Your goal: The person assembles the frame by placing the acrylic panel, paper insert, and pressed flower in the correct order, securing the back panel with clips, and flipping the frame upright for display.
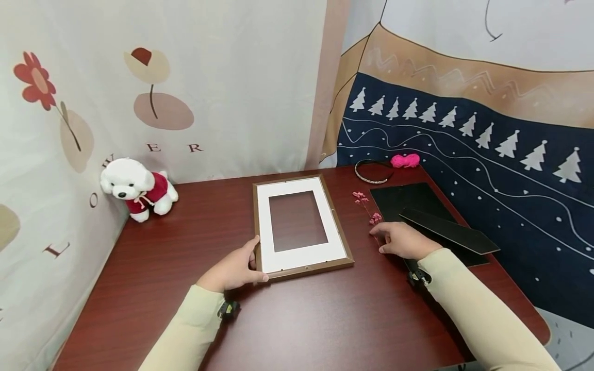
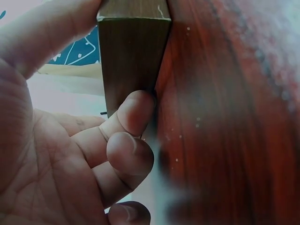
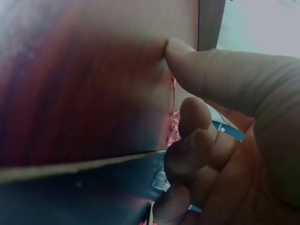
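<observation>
My left hand [image 1: 236,265] grips the lower left corner of a brown wooden picture frame [image 1: 306,268] lying flat. The frame has a white mat [image 1: 297,255] with a rectangular opening. In the left wrist view, fingers [image 2: 133,112] curl against the side of the wooden corner [image 2: 133,51]. On the right, my right hand [image 1: 402,240] reaches low over the stem of a pink dried-flower sprig [image 1: 375,219]. A gap shows between its thumb and bent fingers in the right wrist view, the thin stem [image 3: 173,101] running behind them.
A black board [image 1: 403,196] lies at the right, with a second dark panel [image 1: 450,232] tilted across it. Behind stand a headband [image 1: 371,180] and a pink yarn bundle [image 1: 405,161]. A white plush dog [image 1: 134,185] sits at the back left of the red-brown table [image 1: 315,319].
</observation>
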{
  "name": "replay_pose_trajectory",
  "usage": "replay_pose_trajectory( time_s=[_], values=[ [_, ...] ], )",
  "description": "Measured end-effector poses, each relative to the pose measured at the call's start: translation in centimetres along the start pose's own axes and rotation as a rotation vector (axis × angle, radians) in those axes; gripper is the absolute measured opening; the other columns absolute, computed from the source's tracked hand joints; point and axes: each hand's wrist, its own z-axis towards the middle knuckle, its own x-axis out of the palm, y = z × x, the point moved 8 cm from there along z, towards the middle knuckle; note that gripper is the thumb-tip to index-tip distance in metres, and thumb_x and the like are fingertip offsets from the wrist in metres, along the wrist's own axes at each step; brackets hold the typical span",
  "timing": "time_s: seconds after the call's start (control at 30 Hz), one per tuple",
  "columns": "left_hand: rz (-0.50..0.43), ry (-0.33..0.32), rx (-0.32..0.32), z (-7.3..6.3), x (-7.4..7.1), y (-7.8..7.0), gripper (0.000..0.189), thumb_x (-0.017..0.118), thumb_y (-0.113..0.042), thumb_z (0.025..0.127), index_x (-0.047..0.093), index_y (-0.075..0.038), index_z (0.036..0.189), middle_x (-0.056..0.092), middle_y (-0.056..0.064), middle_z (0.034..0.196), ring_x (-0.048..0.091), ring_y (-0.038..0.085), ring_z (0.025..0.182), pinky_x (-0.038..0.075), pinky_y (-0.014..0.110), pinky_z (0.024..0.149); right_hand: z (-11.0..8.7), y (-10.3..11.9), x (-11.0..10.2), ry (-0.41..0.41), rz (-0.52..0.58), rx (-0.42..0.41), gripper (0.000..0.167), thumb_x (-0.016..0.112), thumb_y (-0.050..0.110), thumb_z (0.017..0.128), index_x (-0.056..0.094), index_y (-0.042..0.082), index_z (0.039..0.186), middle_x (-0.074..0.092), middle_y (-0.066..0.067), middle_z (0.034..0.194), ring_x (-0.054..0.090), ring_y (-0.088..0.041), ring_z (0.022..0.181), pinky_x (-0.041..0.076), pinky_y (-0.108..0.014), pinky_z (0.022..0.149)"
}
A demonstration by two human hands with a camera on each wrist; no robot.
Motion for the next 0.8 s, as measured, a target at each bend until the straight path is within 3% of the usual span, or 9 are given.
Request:
replay_pose_trajectory(
  time_s=[0.3,0.8],
  values=[
    [-0.015,0.007,-0.003,0.02,-0.03,-0.12,0.12,0.092,-0.032,0.081,0.015,0.002,0.167,0.06,0.005,0.098,0.055,0.018,0.079,0.047,0.035,0.074,0.34,-0.17,-0.18,0.034,-0.008,0.011,0.046,0.081,0.01,0.093,0.066,0.01,0.137,0.061,-0.004,0.086,0.055,-0.02,0.074,0.05,-0.033,0.064],
    [-0.02,0.007,0.008,0.12,0.1,0.33,0.12,0.092,-0.033,0.081,0.015,0.001,0.167,0.06,0.005,0.096,0.055,0.017,0.08,0.047,0.034,0.074,0.79,0.75,-0.28,-0.001,0.021,-0.021,0.043,0.081,0.01,0.093,0.067,0.009,0.133,0.059,-0.005,0.084,0.054,-0.02,0.074,0.049,-0.033,0.062]
  ],
)
